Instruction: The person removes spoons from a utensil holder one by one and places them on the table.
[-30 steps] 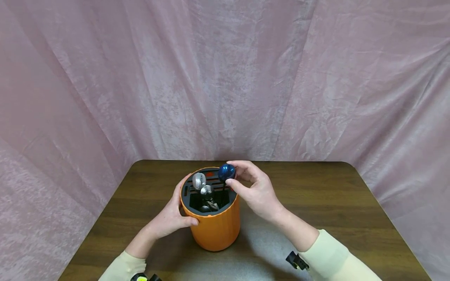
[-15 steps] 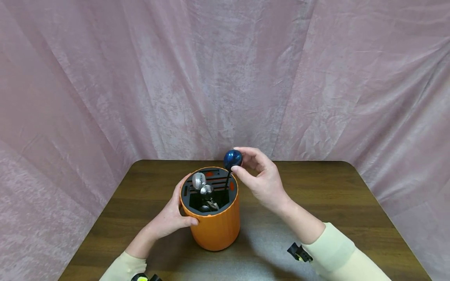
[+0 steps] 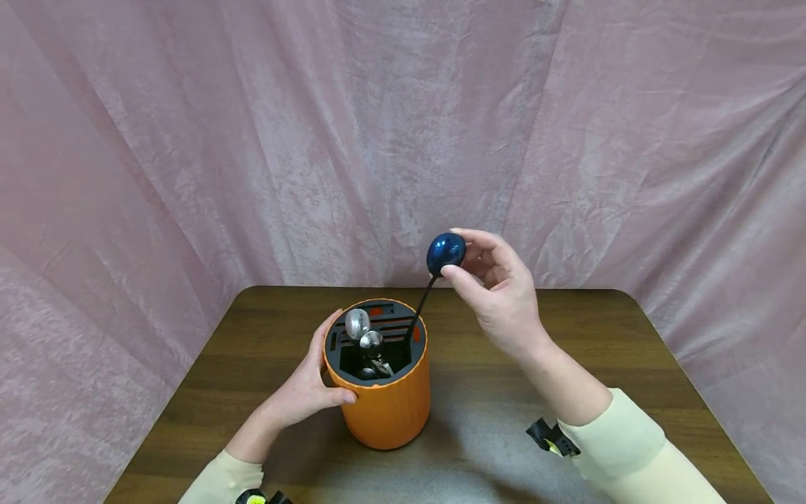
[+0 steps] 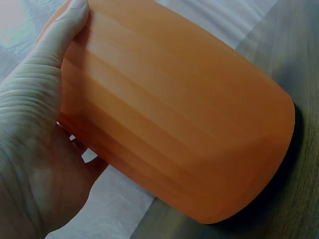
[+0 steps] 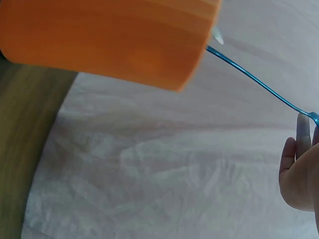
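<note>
An orange cylindrical utensil holder point(image 3: 393, 413) with a dark slotted top stands upright on the table. My left hand point(image 3: 306, 392) grips its left side, thumb on the front wall; the left wrist view shows that hand point(image 4: 45, 119) against the orange wall point(image 4: 179, 109). Above the holder's right rim, my right hand point(image 3: 506, 297) pinches a shiny blue spoon point(image 3: 446, 253) by its bowl. The spoon's thin handle slants down, its lower end still inside the holder. In the right wrist view the handle point(image 5: 259, 82) looks blue and the hand point(image 5: 301, 174) is partly cut off.
Silver spoons, one at the back left point(image 3: 357, 324) and one nearer the middle point(image 3: 371, 341), stick up from the holder, with more metal cutlery in its front opening. The brown wooden table point(image 3: 567, 350) ends at a pinkish curtain point(image 3: 403, 140).
My right hand has risen and moved right, drawing the blue spoon farther out of the holder and tilting it. The left hand and the holder have stayed in place.
</note>
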`<state>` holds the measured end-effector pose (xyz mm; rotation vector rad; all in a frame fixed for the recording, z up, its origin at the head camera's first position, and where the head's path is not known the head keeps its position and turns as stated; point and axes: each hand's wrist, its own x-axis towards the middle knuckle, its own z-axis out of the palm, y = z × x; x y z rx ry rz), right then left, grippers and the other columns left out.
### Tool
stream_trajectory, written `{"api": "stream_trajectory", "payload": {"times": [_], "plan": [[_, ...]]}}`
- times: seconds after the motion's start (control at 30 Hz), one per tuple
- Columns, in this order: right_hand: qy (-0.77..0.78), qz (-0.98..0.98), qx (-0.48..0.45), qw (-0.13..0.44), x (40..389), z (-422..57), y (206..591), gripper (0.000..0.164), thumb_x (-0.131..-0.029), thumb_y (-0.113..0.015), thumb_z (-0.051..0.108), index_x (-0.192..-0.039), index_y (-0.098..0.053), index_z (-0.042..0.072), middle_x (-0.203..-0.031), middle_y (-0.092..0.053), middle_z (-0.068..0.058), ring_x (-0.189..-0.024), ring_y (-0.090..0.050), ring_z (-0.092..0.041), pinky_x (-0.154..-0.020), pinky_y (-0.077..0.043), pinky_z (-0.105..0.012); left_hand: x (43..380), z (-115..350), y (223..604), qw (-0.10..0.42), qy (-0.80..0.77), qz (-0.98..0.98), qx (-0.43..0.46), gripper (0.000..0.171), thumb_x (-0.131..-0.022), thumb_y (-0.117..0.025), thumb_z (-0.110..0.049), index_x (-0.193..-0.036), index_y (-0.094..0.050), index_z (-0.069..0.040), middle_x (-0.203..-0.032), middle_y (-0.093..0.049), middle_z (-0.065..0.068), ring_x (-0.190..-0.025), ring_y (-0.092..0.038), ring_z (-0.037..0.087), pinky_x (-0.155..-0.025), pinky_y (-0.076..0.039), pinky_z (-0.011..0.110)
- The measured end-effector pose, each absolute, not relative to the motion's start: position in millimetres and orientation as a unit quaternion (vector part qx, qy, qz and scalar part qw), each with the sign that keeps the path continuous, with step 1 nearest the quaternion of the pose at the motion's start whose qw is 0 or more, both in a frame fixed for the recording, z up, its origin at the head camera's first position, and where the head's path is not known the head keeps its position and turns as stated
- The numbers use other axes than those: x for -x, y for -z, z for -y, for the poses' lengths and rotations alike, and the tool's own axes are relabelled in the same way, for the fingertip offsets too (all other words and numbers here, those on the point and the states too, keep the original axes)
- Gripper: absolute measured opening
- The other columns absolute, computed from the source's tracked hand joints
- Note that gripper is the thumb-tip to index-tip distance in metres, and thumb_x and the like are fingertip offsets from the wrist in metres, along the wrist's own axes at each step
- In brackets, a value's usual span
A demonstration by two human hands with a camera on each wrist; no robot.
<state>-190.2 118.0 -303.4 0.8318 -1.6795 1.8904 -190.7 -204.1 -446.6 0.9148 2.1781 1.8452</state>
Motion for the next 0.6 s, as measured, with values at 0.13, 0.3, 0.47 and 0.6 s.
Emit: {"api": "stream_trajectory", "payload": {"times": [0.13, 0.3, 0.47, 0.6], "plan": [[-0.717, 0.586, -0.288, 0.242, 190.9, -128.3, 294.4, 0.044, -0.089, -0.070, -0.013, -0.132, -0.061, -0.003, -0.098, -0.065, -0.013, -0.086, -0.068, -0.022, -0.082, -0.057, -0.031, 190.4, 204.1, 445.8, 0.068, -0.612, -0.729, -0.301, 0.122, -0.080, -0.089, -0.040, -0.164, -0.002, -0.022, -0.165, -0.021, 0.003, -0.144, -0.032, 0.030, -0.111, -0.036, 0.026], [-0.744, 0.552, -0.280, 0.253, 193.0, -140.0, 288.3, 0.045, -0.089, -0.069, -0.016, -0.132, -0.061, -0.002, -0.099, -0.066, -0.012, -0.088, -0.070, -0.025, -0.086, -0.057, -0.035, 190.2, 203.8, 445.7, 0.068, -0.617, -0.722, -0.306, 0.123, -0.079, -0.090, -0.041, -0.164, -0.003, -0.022, -0.165, -0.022, 0.003, -0.143, -0.033, 0.029, -0.111, -0.035, 0.026], [-0.756, 0.534, -0.274, 0.263, 197.1, -150.2, 287.4, 0.045, -0.088, -0.066, -0.020, -0.130, -0.062, -0.004, -0.100, -0.067, -0.013, -0.090, -0.070, -0.025, -0.086, -0.057, -0.037, 190.5, 202.8, 447.2, 0.064, -0.625, -0.713, -0.312, 0.122, -0.079, -0.089, -0.045, -0.164, -0.004, -0.024, -0.165, -0.021, 0.004, -0.143, -0.034, 0.027, -0.111, -0.035, 0.026], [-0.753, 0.543, -0.259, 0.267, 201.1, -159.0, 290.1, 0.045, -0.088, -0.067, -0.020, -0.130, -0.062, -0.004, -0.099, -0.067, -0.013, -0.090, -0.070, -0.023, -0.087, -0.057, -0.037, 190.0, 201.5, 447.3, 0.056, -0.627, -0.712, -0.312, 0.121, -0.079, -0.088, -0.046, -0.164, -0.006, -0.024, -0.165, -0.020, 0.003, -0.144, -0.033, 0.026, -0.111, -0.035, 0.025]]}}
